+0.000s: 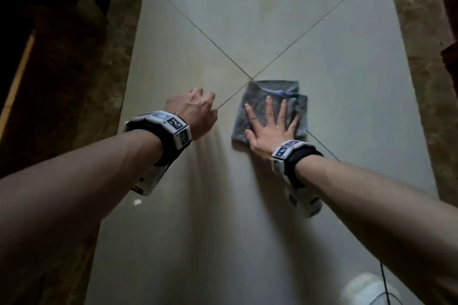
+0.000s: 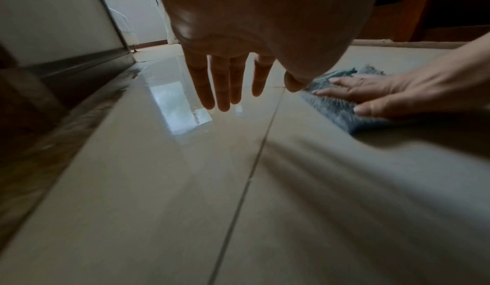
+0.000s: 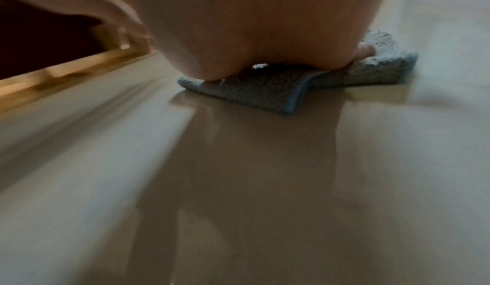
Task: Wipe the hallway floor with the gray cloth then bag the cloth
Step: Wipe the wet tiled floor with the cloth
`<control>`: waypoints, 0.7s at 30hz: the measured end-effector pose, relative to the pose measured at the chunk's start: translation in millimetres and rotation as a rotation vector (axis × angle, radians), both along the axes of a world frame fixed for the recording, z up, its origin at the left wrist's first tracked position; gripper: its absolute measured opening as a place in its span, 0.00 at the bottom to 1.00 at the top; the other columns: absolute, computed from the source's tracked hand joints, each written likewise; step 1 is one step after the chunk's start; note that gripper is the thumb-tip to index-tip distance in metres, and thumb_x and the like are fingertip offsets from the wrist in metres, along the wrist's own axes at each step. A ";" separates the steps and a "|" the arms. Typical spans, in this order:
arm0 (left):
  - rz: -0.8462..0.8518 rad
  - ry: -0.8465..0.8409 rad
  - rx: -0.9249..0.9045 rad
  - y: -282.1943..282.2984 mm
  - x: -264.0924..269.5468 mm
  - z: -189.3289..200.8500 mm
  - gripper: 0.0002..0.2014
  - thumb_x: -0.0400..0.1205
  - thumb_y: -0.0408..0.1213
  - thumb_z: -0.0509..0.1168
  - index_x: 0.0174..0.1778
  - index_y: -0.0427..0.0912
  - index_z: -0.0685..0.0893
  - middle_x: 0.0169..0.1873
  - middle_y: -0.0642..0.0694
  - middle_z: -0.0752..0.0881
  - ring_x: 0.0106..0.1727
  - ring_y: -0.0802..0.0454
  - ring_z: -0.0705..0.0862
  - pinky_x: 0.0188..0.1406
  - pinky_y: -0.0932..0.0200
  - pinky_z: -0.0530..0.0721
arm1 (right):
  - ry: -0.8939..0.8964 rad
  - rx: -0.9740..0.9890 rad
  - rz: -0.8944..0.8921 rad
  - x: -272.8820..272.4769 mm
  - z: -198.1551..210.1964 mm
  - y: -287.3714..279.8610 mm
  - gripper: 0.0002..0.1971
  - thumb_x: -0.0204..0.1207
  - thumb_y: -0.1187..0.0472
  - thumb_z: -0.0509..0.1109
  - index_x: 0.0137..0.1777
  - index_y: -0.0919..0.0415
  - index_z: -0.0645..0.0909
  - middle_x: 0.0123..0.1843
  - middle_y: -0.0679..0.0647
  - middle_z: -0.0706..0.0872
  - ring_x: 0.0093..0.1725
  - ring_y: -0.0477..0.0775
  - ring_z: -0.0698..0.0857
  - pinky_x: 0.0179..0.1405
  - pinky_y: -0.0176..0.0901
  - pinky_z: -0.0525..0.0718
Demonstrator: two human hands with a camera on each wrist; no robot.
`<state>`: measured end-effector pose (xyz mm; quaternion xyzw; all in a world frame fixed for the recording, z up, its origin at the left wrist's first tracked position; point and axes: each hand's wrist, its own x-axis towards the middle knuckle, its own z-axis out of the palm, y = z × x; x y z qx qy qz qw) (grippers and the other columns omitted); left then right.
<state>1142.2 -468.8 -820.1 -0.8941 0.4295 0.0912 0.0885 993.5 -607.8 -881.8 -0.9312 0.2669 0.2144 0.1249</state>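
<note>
The gray cloth lies folded on the pale tiled hallway floor, just right of where the grout lines cross. My right hand presses flat on it with fingers spread and straight; in the right wrist view the palm covers the cloth. My left hand hovers over the bare floor to the cloth's left, holding nothing. In the left wrist view its fingers hang straight above the tile, with the cloth and right hand to the right.
Dark marbled border strips run along both sides of the pale floor. Dark wooden furniture stands at the left. A white object with a black cord sits at the lower right. A bright doorway lies ahead.
</note>
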 end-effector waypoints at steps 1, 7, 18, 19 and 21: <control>0.019 -0.008 0.007 9.4 6.0 1.6 0.18 0.85 0.53 0.53 0.64 0.47 0.77 0.58 0.42 0.82 0.57 0.40 0.82 0.38 0.52 0.75 | 0.004 0.007 0.104 7.5 1.4 22.6 0.34 0.83 0.35 0.48 0.84 0.32 0.33 0.86 0.56 0.26 0.81 0.73 0.23 0.73 0.84 0.31; 0.077 0.023 0.042 50.1 38.3 7.4 0.20 0.84 0.53 0.52 0.65 0.45 0.76 0.57 0.39 0.82 0.54 0.38 0.82 0.47 0.47 0.83 | -0.079 0.115 0.839 -11.0 7.1 128.8 0.34 0.80 0.39 0.61 0.85 0.35 0.55 0.89 0.62 0.48 0.84 0.79 0.40 0.72 0.87 0.37; 0.037 0.033 0.031 66.8 40.0 22.3 0.21 0.85 0.55 0.52 0.65 0.47 0.77 0.57 0.42 0.82 0.52 0.41 0.82 0.40 0.51 0.76 | 0.274 0.010 0.041 12.7 34.6 24.9 0.35 0.82 0.31 0.48 0.84 0.31 0.35 0.87 0.48 0.31 0.86 0.65 0.33 0.82 0.70 0.40; 0.037 0.039 0.035 70.8 40.7 22.8 0.20 0.85 0.55 0.52 0.64 0.47 0.77 0.56 0.42 0.82 0.52 0.41 0.82 0.41 0.50 0.77 | 0.273 0.032 -0.068 15.5 35.1 20.4 0.35 0.82 0.32 0.48 0.84 0.32 0.35 0.87 0.48 0.30 0.86 0.66 0.33 0.82 0.70 0.40; 0.039 0.042 0.036 78.3 42.5 24.7 0.20 0.85 0.55 0.52 0.64 0.46 0.77 0.56 0.41 0.82 0.53 0.41 0.81 0.42 0.50 0.77 | 0.254 0.057 -0.209 22.1 34.2 23.5 0.36 0.83 0.34 0.50 0.85 0.35 0.35 0.87 0.51 0.30 0.85 0.69 0.33 0.81 0.72 0.40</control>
